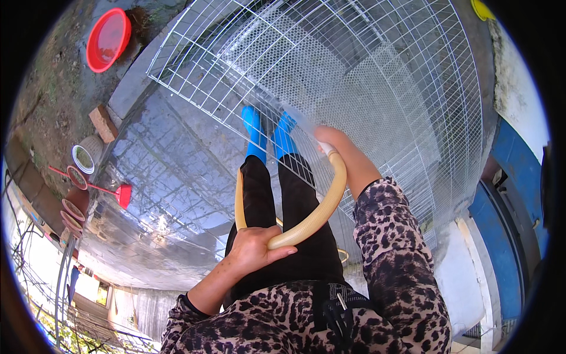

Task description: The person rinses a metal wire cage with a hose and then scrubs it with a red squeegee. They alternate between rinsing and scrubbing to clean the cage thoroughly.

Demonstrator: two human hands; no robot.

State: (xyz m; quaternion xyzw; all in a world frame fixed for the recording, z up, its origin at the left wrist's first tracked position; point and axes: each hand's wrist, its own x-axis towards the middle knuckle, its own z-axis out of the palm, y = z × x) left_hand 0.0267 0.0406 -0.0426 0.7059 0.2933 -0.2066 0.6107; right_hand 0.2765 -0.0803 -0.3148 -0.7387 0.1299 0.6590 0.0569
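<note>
My left hand point(260, 248) is closed around a yellowish hose point(309, 221) in front of my thighs. The hose bends up in an arc to my right hand point(328, 135), which grips it close to its pale end. A blurred spray of water point(298, 117) leaves that end towards the upper left. It falls on a large wire mesh cage point(199, 99), with perforated plastic mats point(283, 57) inside or behind its bars; which cannot be told. My blue boots point(257, 137) show partly behind the wires. The fingers of my right hand are partly hidden.
Wet paving point(163, 132) lies under the cage. At the left are a red basin point(108, 40) with water, a brick point(103, 124), a white bucket point(84, 159), clay-coloured pots point(73, 210) and a red broom or dustpan point(124, 196). A blue door point(495, 248) stands at the right.
</note>
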